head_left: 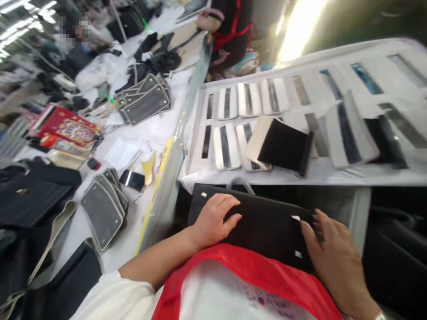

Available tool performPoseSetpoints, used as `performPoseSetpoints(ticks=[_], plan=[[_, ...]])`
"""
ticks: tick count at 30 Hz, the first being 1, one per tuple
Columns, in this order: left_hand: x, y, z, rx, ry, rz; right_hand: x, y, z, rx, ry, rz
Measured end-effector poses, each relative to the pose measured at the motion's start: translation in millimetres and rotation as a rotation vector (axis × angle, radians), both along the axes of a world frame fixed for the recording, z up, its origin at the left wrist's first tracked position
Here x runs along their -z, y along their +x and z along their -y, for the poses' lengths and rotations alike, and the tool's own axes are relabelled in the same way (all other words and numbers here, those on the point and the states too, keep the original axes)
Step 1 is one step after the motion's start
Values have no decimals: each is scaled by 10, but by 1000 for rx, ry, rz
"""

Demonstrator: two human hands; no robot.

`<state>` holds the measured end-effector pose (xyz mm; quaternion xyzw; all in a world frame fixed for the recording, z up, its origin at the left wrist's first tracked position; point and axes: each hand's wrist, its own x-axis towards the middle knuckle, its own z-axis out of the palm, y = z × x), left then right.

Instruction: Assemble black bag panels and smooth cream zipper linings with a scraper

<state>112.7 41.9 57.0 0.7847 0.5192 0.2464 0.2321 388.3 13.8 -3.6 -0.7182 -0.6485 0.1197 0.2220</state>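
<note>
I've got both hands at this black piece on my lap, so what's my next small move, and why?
Perhaps press the white patch with your right hand: its thumb is right beside it, while your left hand rests on the black piece and could steady it.

A long counter [182,93] with a white covering runs up the left side of the view, a yellow strip [155,191] along part of its edge. To its right stands a pale, raised-rim counter [347,71], with a light upright support [360,218] showing underneath. Rows of bright strip lights [25,24] slant across the upper left corner, and a thin pole [118,20] rises near the far workspace. At the top right, a broad white glare [300,31] streaks a dark greenish surface [373,22], its material too blurred to tell
</note>
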Motion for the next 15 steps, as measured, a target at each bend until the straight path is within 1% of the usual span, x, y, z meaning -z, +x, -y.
performPoseSetpoints(ticks=[1, 3, 4, 5, 6, 7, 9, 12, 15], plan=[[11, -201, 74, -164, -3, -1, 37, 9, -30, -4, -52, -27], [53, -577, 188, -493, -109, 29, 73, -2, -65, -10, -180, -84], [83, -733, 222, -611, -200, 74, 71, -22, -71, -9, -230, -104], [117, -857, 240, -672, -301, 135, 58, -50, -73, -2, -267, -115], [150, -947, 244, -685, -392, 196, 39, -84, -76, 10, -290, -116], [177, -1005, 238, -667, -458, 247, 17, -121, -81, 21, -302, -106], [200, -1044, 215, -619, -519, 294, -21, -195, -96, 36, -313, -78], [160, -1017, 200, -579, -511, 263, -42, -278, -113, 64, -318, -61], [98, -1005, 202, -525, -491, 199, -28, -316, -108, 91, -310, -49]])
